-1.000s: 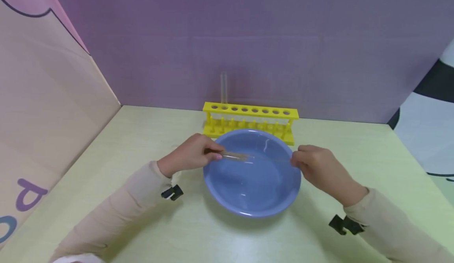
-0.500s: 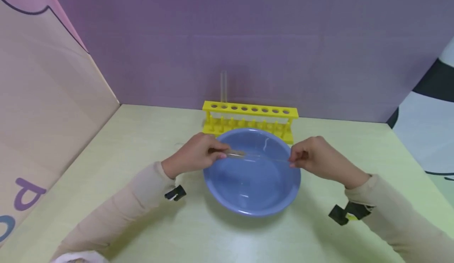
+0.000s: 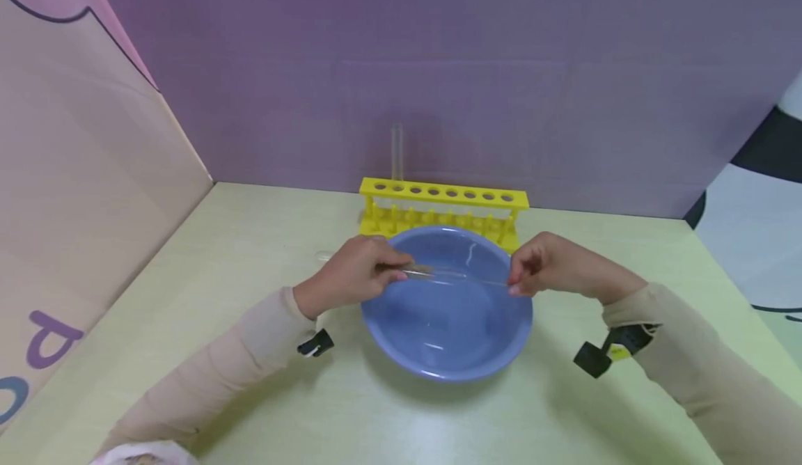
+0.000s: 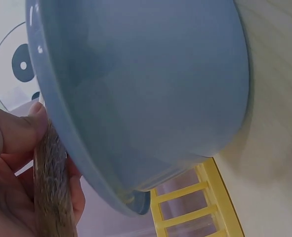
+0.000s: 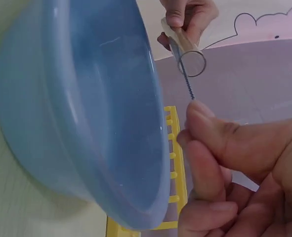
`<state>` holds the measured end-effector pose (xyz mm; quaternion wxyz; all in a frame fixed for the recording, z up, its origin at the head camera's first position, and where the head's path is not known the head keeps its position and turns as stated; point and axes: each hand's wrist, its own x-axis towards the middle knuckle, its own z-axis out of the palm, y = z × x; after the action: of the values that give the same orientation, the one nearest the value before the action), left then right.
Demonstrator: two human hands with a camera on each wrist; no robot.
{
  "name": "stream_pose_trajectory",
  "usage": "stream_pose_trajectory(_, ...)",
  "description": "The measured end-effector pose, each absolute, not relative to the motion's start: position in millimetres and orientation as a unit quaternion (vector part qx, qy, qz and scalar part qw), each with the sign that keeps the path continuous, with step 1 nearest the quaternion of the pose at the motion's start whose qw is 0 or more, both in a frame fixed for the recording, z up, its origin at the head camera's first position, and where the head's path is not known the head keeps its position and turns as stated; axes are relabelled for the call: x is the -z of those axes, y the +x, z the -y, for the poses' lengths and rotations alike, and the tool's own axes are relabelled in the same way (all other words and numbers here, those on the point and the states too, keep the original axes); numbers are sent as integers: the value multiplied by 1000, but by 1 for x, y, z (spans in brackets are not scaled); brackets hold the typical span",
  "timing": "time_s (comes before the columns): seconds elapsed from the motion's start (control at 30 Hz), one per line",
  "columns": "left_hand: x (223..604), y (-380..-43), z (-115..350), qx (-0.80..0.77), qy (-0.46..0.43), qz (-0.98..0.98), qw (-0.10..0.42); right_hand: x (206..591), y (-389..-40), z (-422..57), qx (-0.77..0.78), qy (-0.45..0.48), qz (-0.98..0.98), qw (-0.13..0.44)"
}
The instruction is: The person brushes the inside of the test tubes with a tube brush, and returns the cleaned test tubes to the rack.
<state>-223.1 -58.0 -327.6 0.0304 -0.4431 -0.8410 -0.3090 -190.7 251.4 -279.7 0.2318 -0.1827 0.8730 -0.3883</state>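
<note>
Directly above the blue basin [image 3: 447,326], the person holds a clear test tube [image 3: 432,273] level, with a thin brush [image 3: 485,281] running into its open end. The left hand [image 3: 351,273] pinches the tube near its closed end, fingers and thumb curled round the glass; the left wrist view shows brown bristles packed inside the tube beside the thumb. The right hand [image 3: 548,266] pinches the twisted wire stem of the brush between thumb and forefinger, just over the basin's right rim. Behind the basin stands a yellow rack [image 3: 443,207] with a row of round holes, and a second clear tube [image 3: 397,153] stands upright at its left end. Everything rests on a pale green surface [image 3: 250,242]. On the pink panel [image 3: 81,193] at the left, a purple "P" and part of a blue letter show; no other writing can be read.
</note>
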Motion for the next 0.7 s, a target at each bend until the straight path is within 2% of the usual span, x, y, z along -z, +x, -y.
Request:
stream_pose_trajectory(0.47, 330, -220, 54, 294, -461, 834, 77, 288, -200, -250, 443, -184, -825, 299)
stream_pose_trajectory(0.7, 330, -219, 53, 287, -470, 830, 92, 292, -201, -245, 458, -163, -819, 305)
